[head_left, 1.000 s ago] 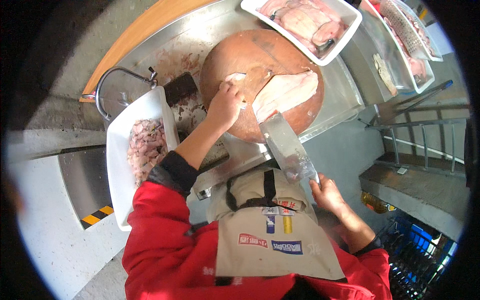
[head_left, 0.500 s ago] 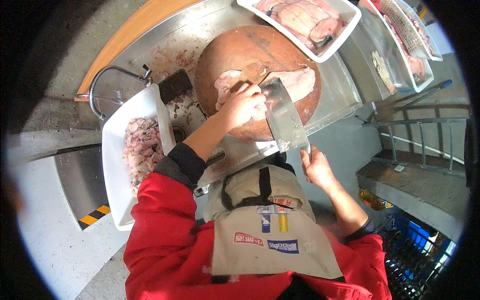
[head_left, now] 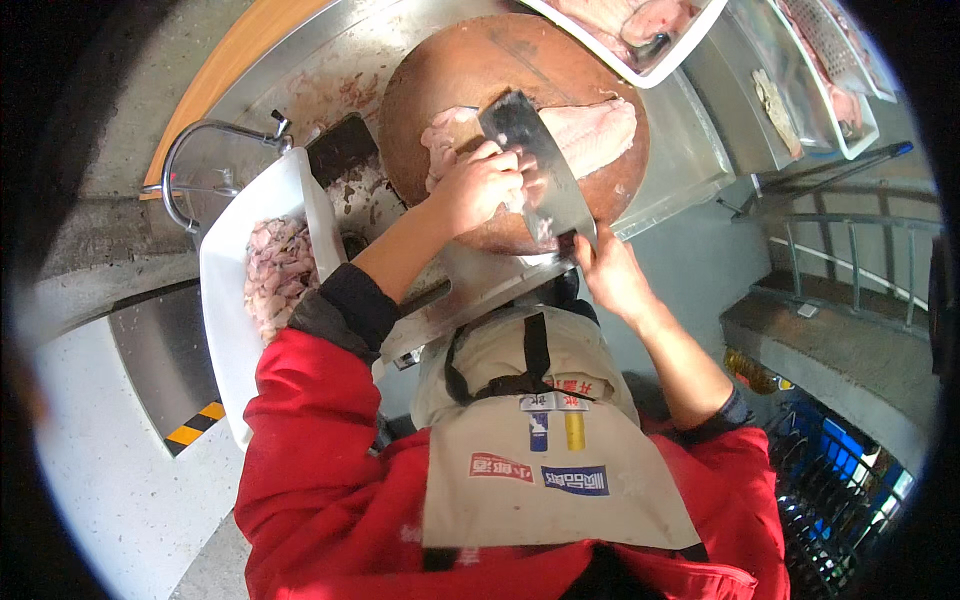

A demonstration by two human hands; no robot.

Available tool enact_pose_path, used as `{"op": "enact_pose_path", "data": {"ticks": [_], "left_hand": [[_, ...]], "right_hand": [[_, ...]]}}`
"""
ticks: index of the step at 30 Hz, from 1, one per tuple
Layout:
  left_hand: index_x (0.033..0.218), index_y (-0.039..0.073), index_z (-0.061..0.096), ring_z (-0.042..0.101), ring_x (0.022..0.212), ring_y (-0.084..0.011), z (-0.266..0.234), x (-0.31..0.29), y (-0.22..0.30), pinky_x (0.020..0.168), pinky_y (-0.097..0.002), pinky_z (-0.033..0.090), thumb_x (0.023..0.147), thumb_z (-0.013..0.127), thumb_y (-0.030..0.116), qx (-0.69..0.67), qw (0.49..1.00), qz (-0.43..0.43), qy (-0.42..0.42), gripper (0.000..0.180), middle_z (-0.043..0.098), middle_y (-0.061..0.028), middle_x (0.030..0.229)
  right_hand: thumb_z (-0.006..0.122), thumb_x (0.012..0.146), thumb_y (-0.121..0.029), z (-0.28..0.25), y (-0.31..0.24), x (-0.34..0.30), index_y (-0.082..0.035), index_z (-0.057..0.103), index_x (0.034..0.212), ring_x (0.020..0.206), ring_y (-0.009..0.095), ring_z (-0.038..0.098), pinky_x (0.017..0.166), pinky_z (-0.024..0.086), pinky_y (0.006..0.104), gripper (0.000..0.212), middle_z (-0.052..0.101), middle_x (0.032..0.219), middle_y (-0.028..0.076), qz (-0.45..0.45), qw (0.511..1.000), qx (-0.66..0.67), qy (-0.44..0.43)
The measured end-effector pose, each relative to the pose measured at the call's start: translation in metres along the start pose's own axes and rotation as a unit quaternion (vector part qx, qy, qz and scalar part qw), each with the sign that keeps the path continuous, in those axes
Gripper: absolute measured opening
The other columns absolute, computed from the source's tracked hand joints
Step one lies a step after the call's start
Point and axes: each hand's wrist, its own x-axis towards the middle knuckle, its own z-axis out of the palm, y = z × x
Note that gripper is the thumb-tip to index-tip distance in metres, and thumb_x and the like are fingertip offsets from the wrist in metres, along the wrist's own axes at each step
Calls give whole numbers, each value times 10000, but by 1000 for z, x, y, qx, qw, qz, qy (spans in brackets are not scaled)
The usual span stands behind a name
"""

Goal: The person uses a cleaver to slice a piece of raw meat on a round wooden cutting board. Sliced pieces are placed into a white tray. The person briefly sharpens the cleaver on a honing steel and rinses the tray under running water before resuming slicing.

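Observation:
A slab of pale pink meat, apparently fish (head_left: 598,138), lies across the round brown chopping board (head_left: 430,75). Over it slants a broad-bladed cleaver (head_left: 545,175), its far corner resting among the meat. My right hand (head_left: 612,272) grips the cleaver's handle just off the near edge of the board. Close beside the blade, on its left, my left hand (head_left: 480,188) presses down with curled fingers on the left part of the meat. Its fingertips are partly hidden, and the blade covers the middle of the slab.
To the left stands a white tub (head_left: 225,300) of cut pink pieces, near a curved metal tap (head_left: 175,165). Another white tub (head_left: 665,70) with large slabs is at the far right of the board, with more containers (head_left: 850,135) beyond. A metal railing (head_left: 855,260) runs at right.
The cleaver and my right hand have moved forward and left, so the blade reaches farther over the meat. My left hand stays on the meat. The whole view has shifted slightly.

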Motion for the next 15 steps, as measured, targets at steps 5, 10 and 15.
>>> {"op": "enact_pose_path", "data": {"ticks": [5, 10, 15], "left_hand": [[907, 84, 680, 587, 1052, -297, 3, -8, 2, 903, -407, 510, 828, 647, 83, 52, 995, -54, 69, 86, 643, -57, 1004], [884, 54, 674, 569, 1065, -341, -27, -21, 3, 916, -449, 498, 802, 692, 67, 95, 983, -135, 80, 85, 638, -96, 1045], [857, 58, 679, 568, 1090, -371, -38, -7, 13, 943, -443, 491, 792, 738, 159, 154, 975, -112, 114, 134, 638, -104, 1009]], "right_hand": [[567, 1035, -323, -8, 42, -76, 91, 586, 1188, 897, 563, 662, 826, 544, 580, 442, 694, 872, 337, 94, 984, -94, -117], [539, 1053, -317, -45, 45, -106, 55, 606, 1160, 571, 339, 674, 604, 557, 468, 393, 658, 640, 163, 145, 979, 9, -143], [511, 1096, -325, -49, 0, -25, 33, 535, 992, 394, 152, 542, 407, 439, 333, 374, 569, 565, 52, 120, 978, 150, -83]]}}
